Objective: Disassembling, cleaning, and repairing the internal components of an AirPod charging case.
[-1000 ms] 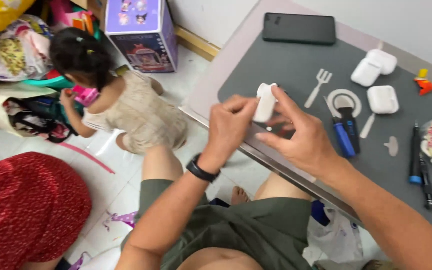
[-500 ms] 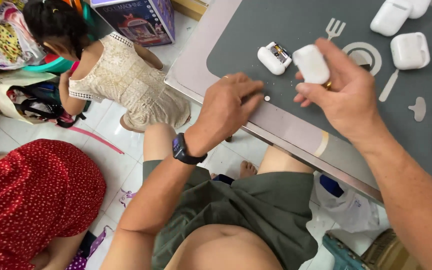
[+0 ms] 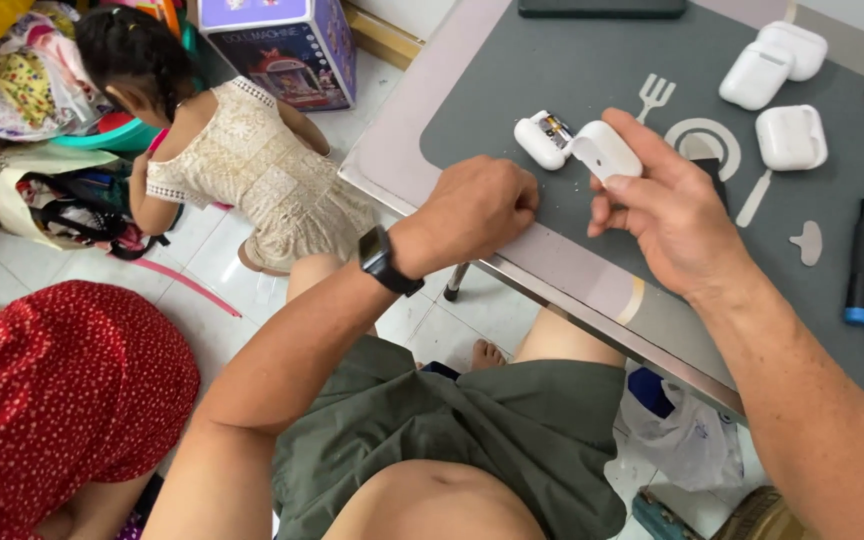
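Observation:
My right hand holds a white earbud-case shell above the grey mat. Just left of it, the case's inner part, white with exposed components, lies on the mat. My left hand, with a black watch on the wrist, rests as a closed fist on the mat near the table's front edge; whether it pinches something small I cannot tell.
Three white earbud cases lie at the mat's far right, with dark screwdrivers beside them. A child crouches on the tiled floor at left, next to a purple toy box. A person in red sits lower left.
The case has come apart: its inner part now lies on the mat and my right hand keeps the shell. My left hand dropped to the mat's edge as a fist.

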